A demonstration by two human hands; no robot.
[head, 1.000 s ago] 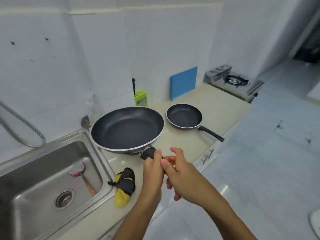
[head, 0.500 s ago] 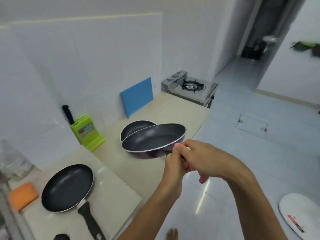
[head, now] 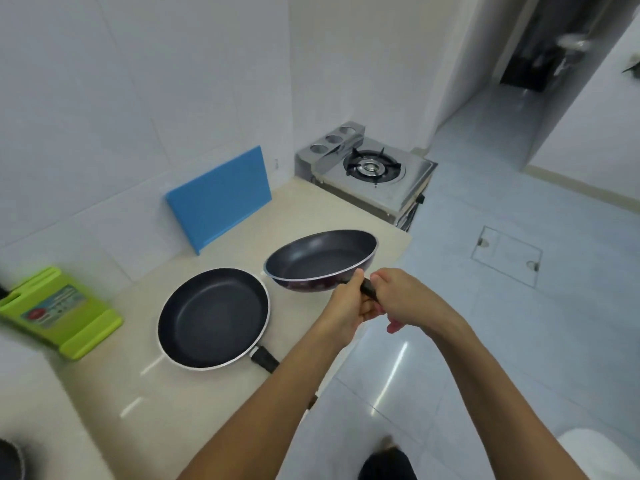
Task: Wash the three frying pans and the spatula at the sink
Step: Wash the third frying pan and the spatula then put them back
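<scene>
Both my hands hold one frying pan (head: pixel 322 259), dark inside and maroon outside, in the air above the counter's right end. My left hand (head: pixel 348 306) grips its black handle (head: pixel 369 289) close to the pan. My right hand (head: pixel 405 299) grips the handle's end. A second pan (head: pixel 213 317) with a white rim lies flat on the beige counter (head: pixel 304 209) just left of the held one, its handle pointing at me. The dark edge of a third pan (head: pixel 8 459) shows at the bottom left corner. The sink and the spatula are out of view.
A blue cutting board (head: pixel 221 199) leans on the tiled wall behind the pans. A green knife block (head: pixel 59 310) lies at the left. A steel gas stove (head: pixel 370 168) stands past the counter's far end. Tiled floor with a hatch (head: pixel 505 254) lies to the right.
The view has swung right, away from the sink. The held pan has moved right along the counter and no longer overlaps the pan lying there. Both hands keep their grip.
</scene>
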